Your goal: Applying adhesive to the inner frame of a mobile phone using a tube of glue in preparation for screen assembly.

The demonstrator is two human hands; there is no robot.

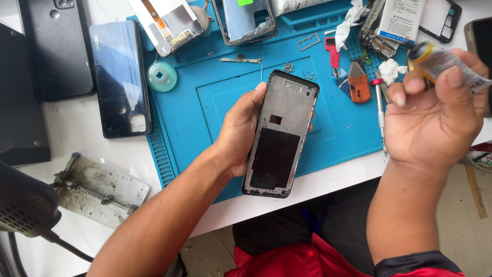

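Lap: red and black clothing (307, 256) at the bottom edge; the person sits close against the tabletop (77, 128).
Left hand (238, 131): clenched around the long edges of a phone frame (281, 134), thumb on the left edge, fingertips just showing at the right.
Phone frame: bare dark mid-frame, inner face up, a black rectangular patch in its lower half and a small opening above it. It is held tilted above the near part of the blue work mat (215, 102), apparently to keep the inner face steady and open to view.
Right hand (435, 123): raised to the right of the frame, well apart from it, pinching a small adhesive tube (443, 64) between thumb and fingers. Tube and fingers are motion-blurred; whether the tube is capped cannot be told.
Metal clamp plate (100, 190): worn, spring-fitted, lying on the white tabletop at near left, off the mat.
Mat, middle: precision screwdriver (380, 107) lying just beside the right hand; loose screws (288, 66) gathered in a recess, likely so they do not roll off.
Mat, left edge: teal tape roll (162, 77).
Far left: dark back cover (120, 77) lying flat on the tabletop, beside the mat.
Far edge: display panel (169, 23) with flex cable up, a second frame (246, 20), white tissue scraps (392, 69).
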